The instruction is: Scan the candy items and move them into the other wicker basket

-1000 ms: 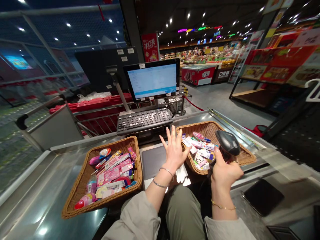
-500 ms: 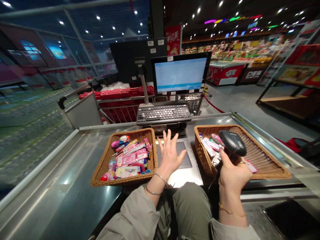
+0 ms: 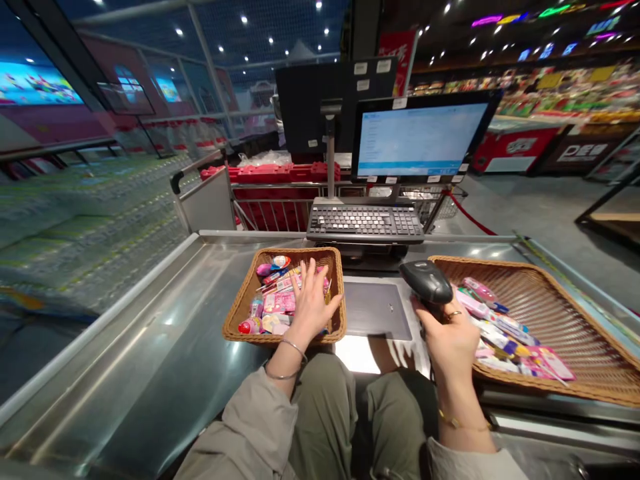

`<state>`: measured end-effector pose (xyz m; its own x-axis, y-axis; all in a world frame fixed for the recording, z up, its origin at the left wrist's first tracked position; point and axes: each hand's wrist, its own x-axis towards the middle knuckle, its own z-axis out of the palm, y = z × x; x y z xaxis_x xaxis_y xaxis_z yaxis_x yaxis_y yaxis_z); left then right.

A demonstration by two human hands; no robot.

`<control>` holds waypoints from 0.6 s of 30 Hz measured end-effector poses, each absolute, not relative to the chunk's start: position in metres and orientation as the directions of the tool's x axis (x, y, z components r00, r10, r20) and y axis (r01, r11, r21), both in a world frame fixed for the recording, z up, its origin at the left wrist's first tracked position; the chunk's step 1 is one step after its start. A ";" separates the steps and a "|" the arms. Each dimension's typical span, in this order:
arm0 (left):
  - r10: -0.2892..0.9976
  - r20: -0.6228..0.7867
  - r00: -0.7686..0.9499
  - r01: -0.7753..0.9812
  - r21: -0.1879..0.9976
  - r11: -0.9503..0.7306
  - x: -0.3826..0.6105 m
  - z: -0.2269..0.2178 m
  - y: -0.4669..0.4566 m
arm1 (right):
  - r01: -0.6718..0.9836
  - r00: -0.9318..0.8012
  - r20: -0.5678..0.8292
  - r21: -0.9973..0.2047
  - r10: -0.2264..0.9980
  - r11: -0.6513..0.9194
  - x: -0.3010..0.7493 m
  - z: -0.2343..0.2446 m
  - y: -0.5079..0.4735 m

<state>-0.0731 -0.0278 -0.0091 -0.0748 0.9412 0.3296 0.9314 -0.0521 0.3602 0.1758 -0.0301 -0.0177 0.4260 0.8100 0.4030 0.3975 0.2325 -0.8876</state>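
My left hand (image 3: 314, 300) hovers over the left wicker basket (image 3: 235, 320), fingers spread and nothing held. Small packaged goods fill that basket, among them pink packets (image 3: 278, 303) and a red-and-pink capsule (image 3: 250, 325); my hand covers some of them. In my right hand (image 3: 453, 340) is a black barcode scanner (image 3: 427, 281), gripped by its handle with the head pointing to the left. Right beside that hand lies a larger wicker basket (image 3: 595, 333). On its near left side are several small packages (image 3: 505, 330), including a pink card pack (image 3: 549, 363).
Between the baskets a grey flat plate (image 3: 375, 309) is set into the metal counter (image 3: 195, 320). Behind it stand a black keyboard (image 3: 365, 222) and a lit monitor (image 3: 420, 140). Shopping carts with red parts (image 3: 270, 173) are beyond the counter.
My left hand has gone from above the counter plate to over the left basket. The scanner has moved left, off the right basket toward the plate. My view has turned left.
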 end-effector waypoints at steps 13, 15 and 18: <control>0.968 0.201 -0.152 0.981 0.151 0.123 -0.169 -0.020 -0.034 | 0.491 0.098 0.438 -0.802 0.893 0.339 0.125 -0.031 -0.013; 0.976 0.175 -0.131 0.985 0.137 0.108 -0.177 -0.021 -0.033 | 0.510 0.074 0.447 -0.785 0.892 0.351 0.118 -0.031 -0.011; 0.987 0.126 -0.101 0.991 0.099 0.089 -0.187 -0.022 -0.033 | 0.535 0.018 0.452 -0.757 0.892 0.373 0.109 -0.031 -0.009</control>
